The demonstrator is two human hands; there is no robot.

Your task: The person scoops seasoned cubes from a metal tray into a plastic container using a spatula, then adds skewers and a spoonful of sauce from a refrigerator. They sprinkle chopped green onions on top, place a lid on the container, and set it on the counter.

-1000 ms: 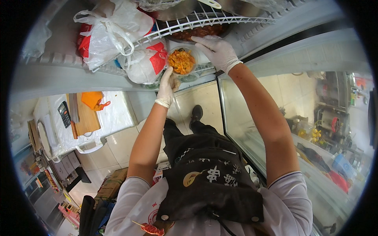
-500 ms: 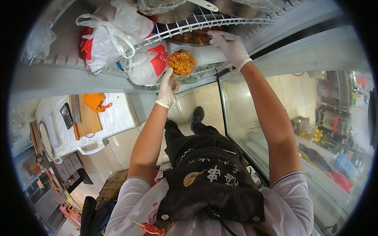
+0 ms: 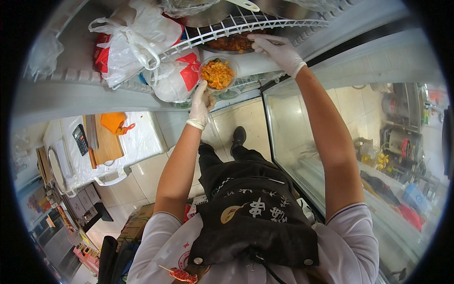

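My left hand (image 3: 201, 106), in a thin white glove, grips the edge of a clear round container (image 3: 231, 84) filled with chopped orange-yellow food (image 3: 217, 74). Just under the wire shelf, inside the refrigerator, a dark round pan holds reddish-brown saucy food (image 3: 231, 43). My right hand (image 3: 279, 51), gloved too, reaches to the right side of this pan. Its thumb and fingers are drawn together at the tips; whatever they pinch is too small or hidden to name. The container sits in front of the pan and a little lower.
White plastic bags (image 3: 137, 42) fill the left of the white wire shelf (image 3: 246, 31), with metal pots (image 3: 203, 19) beside them. The glass door (image 3: 302, 128) stands open at my right. At left, a white-covered table (image 3: 142, 137) carries a cutting board (image 3: 109, 142), knife and calculator (image 3: 80, 140).
My right hand has shifted slightly to the right and up at the pan. Food that stuck out near its fingertips no longer shows there. My left hand and the container have barely moved.
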